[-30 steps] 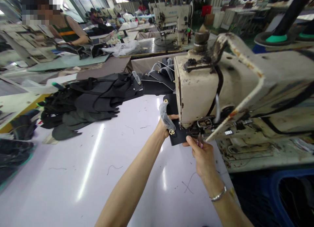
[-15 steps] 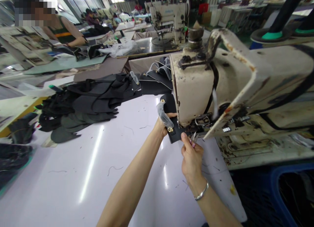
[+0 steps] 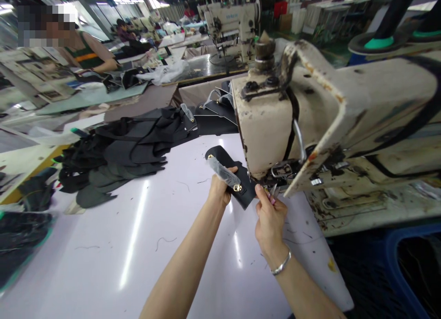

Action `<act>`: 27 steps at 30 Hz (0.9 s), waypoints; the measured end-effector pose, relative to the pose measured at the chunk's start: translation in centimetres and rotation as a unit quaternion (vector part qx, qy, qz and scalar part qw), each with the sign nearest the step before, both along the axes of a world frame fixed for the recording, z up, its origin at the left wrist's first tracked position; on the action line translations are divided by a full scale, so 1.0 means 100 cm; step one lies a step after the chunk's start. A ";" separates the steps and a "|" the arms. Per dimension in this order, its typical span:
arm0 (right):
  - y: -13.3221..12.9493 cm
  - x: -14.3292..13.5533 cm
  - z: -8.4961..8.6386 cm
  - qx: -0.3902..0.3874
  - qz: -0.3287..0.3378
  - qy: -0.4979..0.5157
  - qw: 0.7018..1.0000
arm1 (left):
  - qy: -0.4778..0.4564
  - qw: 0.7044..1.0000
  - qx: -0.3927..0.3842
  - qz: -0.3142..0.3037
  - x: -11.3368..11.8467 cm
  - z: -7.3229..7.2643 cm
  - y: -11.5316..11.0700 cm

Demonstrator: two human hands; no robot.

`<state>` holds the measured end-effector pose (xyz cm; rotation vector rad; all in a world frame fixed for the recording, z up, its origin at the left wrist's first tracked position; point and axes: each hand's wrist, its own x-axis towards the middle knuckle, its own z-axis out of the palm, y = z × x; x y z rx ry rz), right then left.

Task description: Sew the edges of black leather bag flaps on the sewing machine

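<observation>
The left hand (image 3: 220,189) grips the black panel (image 3: 244,183) at its left side, beneath the plastic-wrapped handle (image 3: 222,172); part of its grip is hidden. The right hand (image 3: 270,215) pinches the panel's near right corner between thumb and finger and also holds small snips (image 3: 272,197), blades pointing up. The panel lies slantwise at the sewing machine (image 3: 267,126), its right part beside the needle area, near the bench's (image 3: 193,264) right edge. Gold-coloured rings (image 3: 237,187) sit at both handle ends. Dark cut pieces (image 3: 134,144) are heaped toward the bench's far left corner; further black panels (image 3: 215,119) with wrapped handles lie at the far edge. Loose threads (image 3: 165,240) are scattered across the surface.
</observation>
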<state>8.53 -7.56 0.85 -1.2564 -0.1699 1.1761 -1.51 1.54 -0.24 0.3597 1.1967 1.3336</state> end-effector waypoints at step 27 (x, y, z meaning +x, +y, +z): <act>0.003 0.075 -0.002 0.058 0.238 -0.279 0.928 | 0.069 0.973 -0.154 -0.159 0.031 0.035 -0.159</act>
